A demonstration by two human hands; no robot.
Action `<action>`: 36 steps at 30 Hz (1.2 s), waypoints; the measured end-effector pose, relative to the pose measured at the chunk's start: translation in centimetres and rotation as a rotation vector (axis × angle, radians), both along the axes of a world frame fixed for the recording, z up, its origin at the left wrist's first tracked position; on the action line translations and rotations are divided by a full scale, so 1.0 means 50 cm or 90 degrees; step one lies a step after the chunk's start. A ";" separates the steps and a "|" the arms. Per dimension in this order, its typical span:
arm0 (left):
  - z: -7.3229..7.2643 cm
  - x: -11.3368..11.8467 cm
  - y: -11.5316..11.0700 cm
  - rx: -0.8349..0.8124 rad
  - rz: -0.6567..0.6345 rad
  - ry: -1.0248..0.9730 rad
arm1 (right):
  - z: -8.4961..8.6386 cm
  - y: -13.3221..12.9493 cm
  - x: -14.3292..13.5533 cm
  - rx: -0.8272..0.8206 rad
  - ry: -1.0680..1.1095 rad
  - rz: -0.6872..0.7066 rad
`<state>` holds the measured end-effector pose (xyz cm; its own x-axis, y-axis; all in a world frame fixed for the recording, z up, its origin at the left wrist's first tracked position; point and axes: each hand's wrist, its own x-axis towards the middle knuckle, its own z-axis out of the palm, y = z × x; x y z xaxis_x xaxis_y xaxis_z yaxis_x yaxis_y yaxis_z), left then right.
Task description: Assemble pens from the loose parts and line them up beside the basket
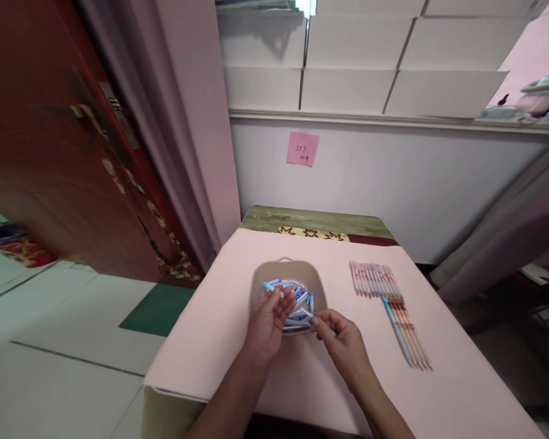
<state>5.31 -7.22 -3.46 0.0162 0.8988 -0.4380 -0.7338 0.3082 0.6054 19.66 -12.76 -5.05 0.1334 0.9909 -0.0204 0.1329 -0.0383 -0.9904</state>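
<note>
A beige bin (pixel 319 277) stands on the pink-covered table, with several blue and white pen parts (pixel 297 314) inside. My left hand (pixel 268 320) is over the bin's left front part, palm turned up, its fingers curled around a light blue pen part (pixel 269 286). Over the right front rim, my right hand (pixel 341 338) pinches a slim white and pale blue pen piece (pixel 307 312). To the right lies a row of pens with pinkish markings (pixel 376 280). Below them are several orange and beige pens (pixel 412 335), with one blue pen (pixel 397 332) at their left side.
The pink cover (pixel 219 305) spreads over the table, its green patterned far edge (pixel 311 221) against the wall. A pink note (pixel 302 149) is stuck to the wall. A red-brown door (pixel 50 152) and purple curtain (pixel 165 122) are at the left.
</note>
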 end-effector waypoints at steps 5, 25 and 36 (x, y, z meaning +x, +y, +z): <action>0.004 0.003 0.006 -0.048 -0.023 -0.044 | 0.014 0.001 0.009 -0.004 0.072 -0.016; 0.031 -0.038 -0.006 -0.098 -0.062 -0.122 | 0.051 0.109 -0.004 0.046 -0.277 0.020; 0.034 -0.046 -0.040 0.029 -0.093 0.006 | -0.001 0.176 -0.074 -0.002 -0.635 0.147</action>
